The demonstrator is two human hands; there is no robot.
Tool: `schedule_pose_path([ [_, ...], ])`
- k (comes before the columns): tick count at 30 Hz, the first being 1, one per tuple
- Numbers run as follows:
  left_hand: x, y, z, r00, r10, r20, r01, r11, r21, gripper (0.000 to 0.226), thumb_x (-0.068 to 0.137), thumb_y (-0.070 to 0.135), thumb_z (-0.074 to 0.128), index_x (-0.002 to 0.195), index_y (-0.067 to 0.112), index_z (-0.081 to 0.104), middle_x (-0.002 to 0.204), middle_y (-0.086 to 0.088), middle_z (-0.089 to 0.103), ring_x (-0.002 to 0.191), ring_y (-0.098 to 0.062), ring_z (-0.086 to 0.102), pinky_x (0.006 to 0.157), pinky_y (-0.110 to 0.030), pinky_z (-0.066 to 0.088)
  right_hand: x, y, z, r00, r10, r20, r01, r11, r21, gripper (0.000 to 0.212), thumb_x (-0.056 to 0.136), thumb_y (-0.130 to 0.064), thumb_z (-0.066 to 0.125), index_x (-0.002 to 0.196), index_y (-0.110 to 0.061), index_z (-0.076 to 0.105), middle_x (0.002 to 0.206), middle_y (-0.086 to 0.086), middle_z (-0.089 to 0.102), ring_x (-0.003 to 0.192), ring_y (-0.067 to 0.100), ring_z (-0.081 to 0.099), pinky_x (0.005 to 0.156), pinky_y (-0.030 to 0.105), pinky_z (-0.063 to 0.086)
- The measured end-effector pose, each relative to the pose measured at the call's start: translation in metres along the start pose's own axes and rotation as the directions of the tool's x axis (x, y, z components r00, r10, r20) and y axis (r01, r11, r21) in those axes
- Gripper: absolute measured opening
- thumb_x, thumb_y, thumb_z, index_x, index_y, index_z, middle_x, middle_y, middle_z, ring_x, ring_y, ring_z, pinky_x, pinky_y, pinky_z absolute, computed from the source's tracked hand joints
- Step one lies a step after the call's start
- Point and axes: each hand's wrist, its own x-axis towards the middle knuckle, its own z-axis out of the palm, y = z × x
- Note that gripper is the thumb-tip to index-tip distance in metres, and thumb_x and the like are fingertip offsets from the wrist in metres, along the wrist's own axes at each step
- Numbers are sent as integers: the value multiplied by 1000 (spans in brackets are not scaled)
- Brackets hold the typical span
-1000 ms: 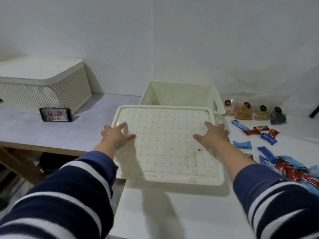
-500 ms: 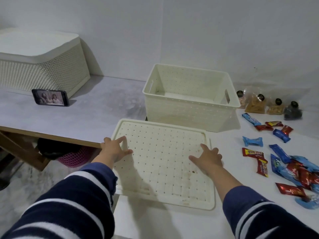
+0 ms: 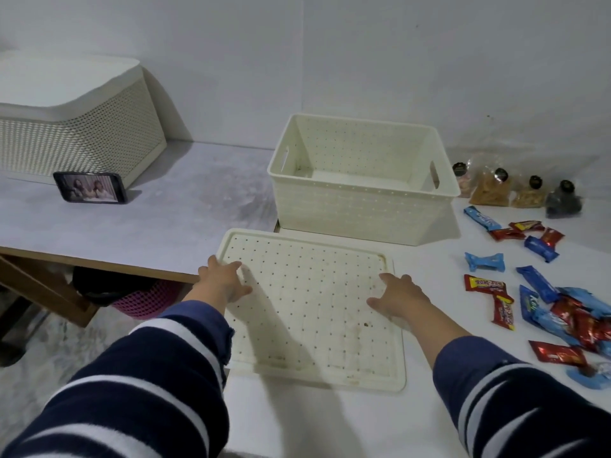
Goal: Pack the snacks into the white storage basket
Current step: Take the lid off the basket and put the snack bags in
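Step in hand: setting aside the flat perforated cream plastic lid [image 3: 312, 309], which lies on the white tabletop [image 3: 314, 424] just in front of the open white perforated plastic storage basket [image 3: 362, 175]. Left hand [image 3: 224, 280] rests on the lid's near-left corner, fingers spread and fairly straight, nothing gripped; right hand [image 3: 398, 297] lies flat on the lid's right side, likewise released. Basket appears empty. Red and blue wrapped snack bars [image 3: 542, 292] lie scattered on the table right of the lid, with small clear snack bags [image 3: 515, 191] beside the basket. Judged next: lift hands off the lid, reach right, pinch a wrapper, carry it over the basket rim. Versus half a second ago: lid sits in much the same spot, right hand slightly nearer its edge.
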Motion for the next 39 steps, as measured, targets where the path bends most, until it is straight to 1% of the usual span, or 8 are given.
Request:
schedule_pose_path([
  [3,-17,27,-11,994,108,21,-108,994,5,63,92,45,53,148,31,29,157,-10,13,141,-36,18,114,-45,28,-14,7,-15,999,-18,32,19,999,-40,69,89,-46,54,149,-25,26,152,6,31,137,29,35,110,39,36],
  [8,-48,91,-20,936,343,83,-341,939,-31,54,94,43,52,144,27,37,145,-3,45,138,-30,33,114,-42,30,-49,29,-38,997,-56,48,61,992,-109,61,96,-39,47,149,-15,29,156,5,29,141,25,31,114,34,30],
  [17,-93,213,-16,795,600,86,-600,799,-33,50,95,37,53,142,24,42,144,-1,46,134,-24,42,112,-35,34,-83,110,-80,998,39,-57,-43,998,-56,55,96,-38,46,145,-14,38,150,7,39,133,26,43,107,33,37],
  [21,-99,270,-16,733,675,84,-674,737,-45,50,96,36,52,142,22,41,145,-3,44,134,-24,41,111,-33,34,-72,147,-100,994,73,-82,-76,997,-33,42,96,-35,45,128,-9,53,138,10,52,122,25,52,97,30,43],
  [25,-89,326,-8,701,710,70,-701,704,-113,47,94,35,55,139,22,46,147,-4,42,135,-23,41,111,-34,34,-45,176,-124,990,93,-107,-95,995,-13,50,98,-36,44,139,-6,46,143,12,47,129,26,47,107,33,39],
  [32,-35,452,4,767,640,-53,-607,696,-384,46,93,26,57,138,20,48,143,-8,45,129,-23,46,103,-29,38,71,233,-188,988,25,-152,-10,995,96,50,96,-35,49,141,-13,45,148,8,42,132,26,43,108,34,38],
  [35,9,496,6,829,541,-141,-535,694,-482,47,93,23,56,139,22,45,142,-10,45,124,-26,50,96,-27,39,133,251,-213,981,12,-192,38,966,256,50,92,-34,56,138,-18,47,145,5,46,127,24,48,103,31,40],
  [39,61,537,11,884,418,-210,-455,661,-597,46,93,16,55,139,20,47,140,-11,50,122,-29,52,100,-32,42,207,261,-243,966,-37,-255,130,925,356,55,92,-23,57,144,-17,39,146,9,45,132,28,45,104,33,39],
])
